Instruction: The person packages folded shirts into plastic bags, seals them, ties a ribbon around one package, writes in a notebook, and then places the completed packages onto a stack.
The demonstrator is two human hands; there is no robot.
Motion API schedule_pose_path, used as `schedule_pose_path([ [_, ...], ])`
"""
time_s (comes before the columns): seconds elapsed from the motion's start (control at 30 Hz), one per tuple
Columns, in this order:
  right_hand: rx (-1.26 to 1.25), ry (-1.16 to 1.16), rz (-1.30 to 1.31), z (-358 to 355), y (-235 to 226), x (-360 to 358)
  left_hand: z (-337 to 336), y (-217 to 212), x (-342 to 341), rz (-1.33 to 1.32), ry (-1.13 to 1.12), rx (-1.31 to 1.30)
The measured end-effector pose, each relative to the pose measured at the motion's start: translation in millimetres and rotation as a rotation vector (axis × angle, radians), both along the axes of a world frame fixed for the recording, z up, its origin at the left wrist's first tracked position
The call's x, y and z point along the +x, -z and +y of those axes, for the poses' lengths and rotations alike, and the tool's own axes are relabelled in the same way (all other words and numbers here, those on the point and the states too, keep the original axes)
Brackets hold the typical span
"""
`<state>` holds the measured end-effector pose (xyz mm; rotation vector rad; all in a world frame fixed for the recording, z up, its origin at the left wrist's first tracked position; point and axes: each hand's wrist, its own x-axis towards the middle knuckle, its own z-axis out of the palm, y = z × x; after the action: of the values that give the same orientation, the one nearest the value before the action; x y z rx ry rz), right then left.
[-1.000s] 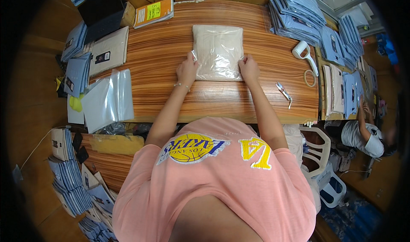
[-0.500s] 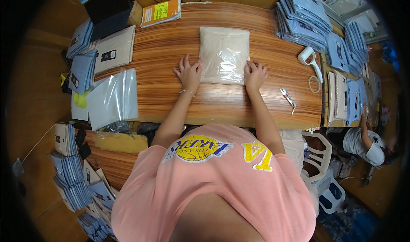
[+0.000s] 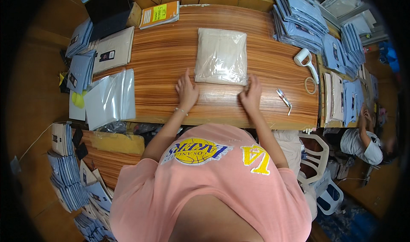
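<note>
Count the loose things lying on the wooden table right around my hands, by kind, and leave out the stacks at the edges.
Clear-bagged beige garment, by the fingertips of the left hand and right hand: 1
Stack of clear plastic bags: 1
Small metal snips: 1
Rubber band: 1
White handheld tool: 1
Orange booklet: 1
Total: 6

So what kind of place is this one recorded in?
Most likely a small garment packing workshop. A folded beige garment in a clear bag lies on a wooden table, stacks of bagged blue garments fill its far corner, and empty clear bags wait by the left hand.
</note>
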<state>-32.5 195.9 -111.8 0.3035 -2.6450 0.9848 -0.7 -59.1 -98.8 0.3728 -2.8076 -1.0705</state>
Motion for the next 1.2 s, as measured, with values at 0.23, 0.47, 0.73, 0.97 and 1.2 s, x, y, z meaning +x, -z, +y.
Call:
schedule_pose_path([
  [0.23, 0.304, -0.072, 0.286, -12.9, -13.3, -62.6, -3.8, -4.6, -64.9, 0.438, 0.271, -0.403],
  [0.47, 0.234, -0.315, 0.513, 4.2, -96.1, -133.1, -12.8, -102.0, -118.3, 0.753, 0.451, -0.313],
  [0.73, 0.097, -0.278, 0.562, 2.9, -198.6, -147.6, -20.4, -167.0, -128.3, 0.748, 0.359, -0.028],
  [0.97, 0.126, -0.225, -0.167, -10.9, -101.6, -223.6, -28.1, -75.7, -193.1, 0.092, 0.157, 0.058],
  [1.2, 0.008, 0.107, 0.025, -115.4, -23.9, -187.4, 58.2, -16.6, -189.0, 0.247, -0.109, -0.242],
])
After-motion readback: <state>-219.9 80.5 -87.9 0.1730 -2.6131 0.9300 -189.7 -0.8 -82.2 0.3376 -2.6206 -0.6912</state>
